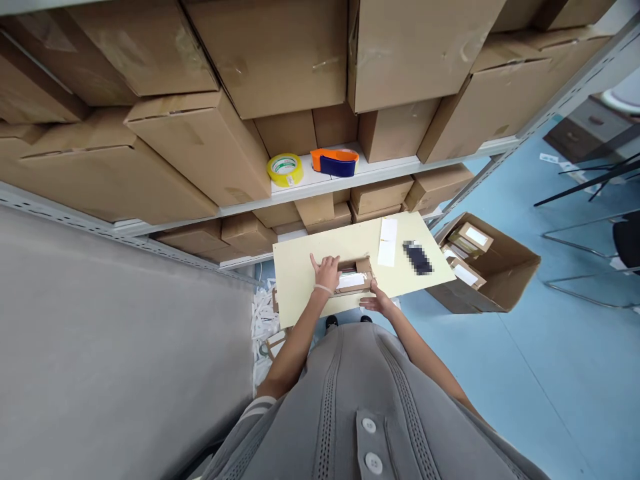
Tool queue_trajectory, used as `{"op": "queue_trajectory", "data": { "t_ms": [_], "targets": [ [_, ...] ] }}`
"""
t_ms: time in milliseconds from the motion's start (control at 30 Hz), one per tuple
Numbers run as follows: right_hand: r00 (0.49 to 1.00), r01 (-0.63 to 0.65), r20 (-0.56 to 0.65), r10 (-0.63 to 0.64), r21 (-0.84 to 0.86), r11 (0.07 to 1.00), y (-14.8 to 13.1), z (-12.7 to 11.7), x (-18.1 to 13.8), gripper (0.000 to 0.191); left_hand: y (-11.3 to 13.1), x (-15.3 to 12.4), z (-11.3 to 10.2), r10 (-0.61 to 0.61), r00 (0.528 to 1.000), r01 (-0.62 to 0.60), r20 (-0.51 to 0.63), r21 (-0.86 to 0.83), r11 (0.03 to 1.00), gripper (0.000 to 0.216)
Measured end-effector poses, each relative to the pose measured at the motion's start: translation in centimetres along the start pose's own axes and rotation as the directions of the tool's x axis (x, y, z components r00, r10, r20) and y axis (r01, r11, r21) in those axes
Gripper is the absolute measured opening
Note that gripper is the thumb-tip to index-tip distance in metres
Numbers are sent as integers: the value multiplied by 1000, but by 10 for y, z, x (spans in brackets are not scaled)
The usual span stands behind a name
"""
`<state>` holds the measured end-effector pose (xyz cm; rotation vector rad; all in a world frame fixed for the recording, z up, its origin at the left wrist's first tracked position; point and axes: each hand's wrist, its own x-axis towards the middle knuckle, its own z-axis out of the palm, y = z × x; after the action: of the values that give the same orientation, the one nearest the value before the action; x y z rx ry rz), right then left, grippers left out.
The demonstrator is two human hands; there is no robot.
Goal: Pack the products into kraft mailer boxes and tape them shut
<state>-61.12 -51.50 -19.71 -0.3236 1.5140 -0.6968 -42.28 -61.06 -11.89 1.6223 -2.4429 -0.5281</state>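
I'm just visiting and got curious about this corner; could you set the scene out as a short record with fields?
Surface: pale tabletop
Left hand: at the left end of a small cardboard box
Right hand: thumb at the box's near right corner
Also on tabletop: white paper, dark pixelated item
On shelf: yellow tape roll, orange-and-blue tape dispenser
Right side: large open carton holding smaller boxes

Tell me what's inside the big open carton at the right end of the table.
The carton holds at least two small cardboard boxes with white labels, toward its left side. Whatever lies beneath them is covered.
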Motion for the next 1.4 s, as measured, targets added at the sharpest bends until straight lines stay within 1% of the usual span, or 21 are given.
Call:
{"op": "queue_trajectory", "data": {
  "t_ms": [67,133,267,333,400,467,533,600,633,667,733,767,833,867,900,1033,1100,1167,1267,1333,1400],
  "targets": [
    [992,-73,120,47,225,972,-3,4,-2,63,4,-16,9,54,998,-54,18,0,999,45],
    [987,-82,161,29,339,937,-8,8,-2,59,4,-32,24,98,994,-97,42,-17,995,49],
    [989,-43,151,-13,359,932,-21,18,2,58,-3,-44,53,62,996,-60,70,-21,998,65],
    [988,12,146,-53,273,962,-28,25,4,59,-10,-38,61,13,999,-12,53,-5,1000,69],
    [988,117,92,-122,52,992,-39,32,8,59,-18,-27,65,-20,1000,20,19,0,1000,71],
    [973,222,-16,-231,-213,951,-56,34,13,54,-25,-17,67,-30,999,30,-21,-10,1000,75],
    [927,288,-123,-355,-375,881,-85,34,14,49,-30,-10,69,-36,997,35,-68,-21,999,76],
    [839,392,-189,-511,-442,807,-128,35,9,54,-31,-7,72,-45,993,42,-109,-24,999,76],
    [771,461,-203,-603,-475,750,-154,37,4,55,-32,-6,73,-46,991,43,-124,-22,999,75],
    [617,558,-186,-765,-582,592,-183,41,-3,53,-32,-6,75,-46,990,44,-136,-18,999,75],
    [343,656,-11,-939,-713,248,-244,54,-17,48,-32,-6,76,-39,989,39,-144,-9,999,77],
    [244,667,80,-966,-737,108,-274,62,-22,46,-32,-7,76,-36,989,35,-145,-5,999,78],
    [126,642,204,-971,-763,-77,-327,80,-28,44,-33,-7,76,-26,989,26,-147,-4,1000,80],
    [109,616,230,-967,-779,-116,-348,89,-27,43,-34,-7,76,-21,988,20,-151,-4,1000,81],
    [121,585,234,-965,-802,-121,-365,97,-24,41,-35,-7,76,-15,987,15,-158,-4,1000,82],
    [281,441,163,-946,-897,-24,-392,117,-5,40,-39,-5,80,-6,984,7,-178,5,1000,82],
    [313,424,172,-934,-906,-25,-390,118,3,38,-42,-3,84,5,982,-2,-191,17,1000,82],
    [289,448,204,-935,-892,-56,-386,113,6,35,-45,-2,88,32,977,-21,-211,50,999,82],
    [194,531,216,-957,-843,-83,-376,101,0,34,-51,-2,96,72,966,-38,-248,139,990,82],
    [129,622,192,-973,-780,-72,-364,90,-8,38,-53,-1,100,90,959,-42,-268,180,983,81],
    [96,714,127,-987,-700,-20,-347,77,-17,43,-54,-1,100,96,956,-45,-277,186,982,81]
  ]
}}
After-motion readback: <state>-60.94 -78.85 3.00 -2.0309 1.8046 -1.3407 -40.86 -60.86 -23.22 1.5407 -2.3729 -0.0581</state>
